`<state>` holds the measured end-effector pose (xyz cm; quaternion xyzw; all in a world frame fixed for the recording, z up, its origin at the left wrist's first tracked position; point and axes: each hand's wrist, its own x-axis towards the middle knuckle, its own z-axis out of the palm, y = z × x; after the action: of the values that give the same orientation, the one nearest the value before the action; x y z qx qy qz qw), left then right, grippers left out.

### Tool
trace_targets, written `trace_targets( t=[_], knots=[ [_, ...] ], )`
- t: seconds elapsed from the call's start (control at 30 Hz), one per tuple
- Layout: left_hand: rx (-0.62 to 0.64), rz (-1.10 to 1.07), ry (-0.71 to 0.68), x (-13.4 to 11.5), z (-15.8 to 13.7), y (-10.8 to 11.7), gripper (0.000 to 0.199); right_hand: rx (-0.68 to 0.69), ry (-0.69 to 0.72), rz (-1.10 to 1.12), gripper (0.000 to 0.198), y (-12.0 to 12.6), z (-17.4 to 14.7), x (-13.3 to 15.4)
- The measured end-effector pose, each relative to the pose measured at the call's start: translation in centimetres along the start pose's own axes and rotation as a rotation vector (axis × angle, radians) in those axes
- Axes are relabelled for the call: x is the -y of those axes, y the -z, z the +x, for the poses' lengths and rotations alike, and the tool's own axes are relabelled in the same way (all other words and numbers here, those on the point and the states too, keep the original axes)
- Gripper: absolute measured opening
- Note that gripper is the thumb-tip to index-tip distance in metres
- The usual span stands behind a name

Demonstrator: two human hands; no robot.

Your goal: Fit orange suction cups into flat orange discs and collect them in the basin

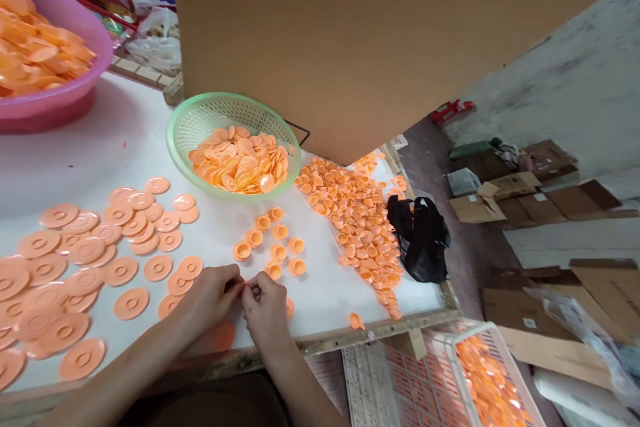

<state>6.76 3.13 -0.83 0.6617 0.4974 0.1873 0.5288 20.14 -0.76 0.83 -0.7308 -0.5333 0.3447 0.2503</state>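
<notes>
Near the front edge of the white table, my left hand (217, 290) and my right hand (267, 307) meet fingertip to fingertip. Both are closed in a pinch, and a sliver of a small orange plastic piece (244, 283) shows between them; its shape is mostly hidden by the fingers. Just beyond them stand several small orange cups (279, 252). To the left, many flat orange discs (86, 250) with a raised ring lie spread out. A large heap of small orange cups (363, 233) lies to the right. One orange disc (223, 335) lies below my hands.
A green colander (183, 163) with orange discs stands behind. At the left is a pink basin (103, 57) of orange pieces. A large cardboard sheet (350, 47) rises at the back. A black bag (423, 237) lies at the right edge, above a white crate (517, 373).
</notes>
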Motion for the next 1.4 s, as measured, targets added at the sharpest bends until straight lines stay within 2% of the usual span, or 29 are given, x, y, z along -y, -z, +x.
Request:
trace_targets(
  t=[0.1,0.23,0.33,0.43,0.47,0.53,0.6,0.67,0.73,0.83,0.97,1.1,1.2,1.3,1.37,1.4],
  knots=[
    [-0.023,-0.030,-0.014,0.7,-0.5,-0.1,0.027,-0.007,0.004,0.005,0.016,-0.4,-0.1,-0.2],
    [-0.072,-0.011,-0.014,0.1,-0.8,-0.2,0.028,-0.049,-0.025,0.045,0.018,-0.6,-0.4,-0.3],
    [-0.048,-0.003,0.019,-0.3,-0.7,0.1,0.027,-0.015,-0.057,0.118,0.017,-0.6,-0.6,-0.4],
    [-0.142,-0.028,0.045,-0.4,-0.9,0.5,0.022,-0.007,-0.025,0.211,0.016,-0.3,-1.1,-0.5],
    [-0.169,-0.076,0.051,-0.5,-1.1,0.6,0.029,-0.026,0.009,0.229,0.015,-0.2,-1.3,-0.6],
    [-0.128,-0.244,0.060,-0.8,-1.7,0.7,0.043,-0.078,0.092,0.234,0.015,0.2,-2.0,-0.5],
    [-0.020,-0.404,0.044,-1.4,-2.3,0.8,0.038,-0.125,0.167,0.220,0.014,0.7,-2.5,-0.3],
    [0.029,-0.447,0.002,-2.0,-2.8,0.8,0.032,-0.175,0.226,0.196,0.019,1.3,-2.9,-0.1],
    [0.031,-0.422,-0.055,-2.4,-3.0,0.7,0.031,-0.200,0.261,0.176,0.026,1.7,-2.9,0.1],
    [0.027,-0.390,-0.099,-2.7,-2.8,0.5,0.033,-0.190,0.299,0.159,0.025,2.2,-2.6,0.2],
    [-0.063,-0.272,-0.094,-2.7,-2.7,-0.4,0.034,-0.250,0.336,0.113,0.020,2.5,-2.4,0.2],
    [-0.164,-0.160,-0.082,-2.3,-3.0,-1.3,0.032,-0.321,0.289,0.076,0.013,1.9,-3.0,0.6],
    [-0.177,-0.137,-0.051,-1.5,-3.0,-1.6,0.034,-0.372,0.252,0.037,0.015,1.3,-3.2,0.8],
    [-0.130,-0.154,0.018,-0.8,-1.8,-1.5,0.042,-0.249,0.267,0.015,0.021,3.0,-1.8,0.3],
    [-0.136,-0.132,0.092,-0.6,-0.6,-1.2,0.048,-0.211,0.293,0.041,0.025,6.0,-0.2,-0.7],
    [-0.153,-0.105,0.123,-0.7,0.0,-1.1,0.050,-0.263,0.295,0.039,0.027,8.0,0.7,-1.5]
  ],
)
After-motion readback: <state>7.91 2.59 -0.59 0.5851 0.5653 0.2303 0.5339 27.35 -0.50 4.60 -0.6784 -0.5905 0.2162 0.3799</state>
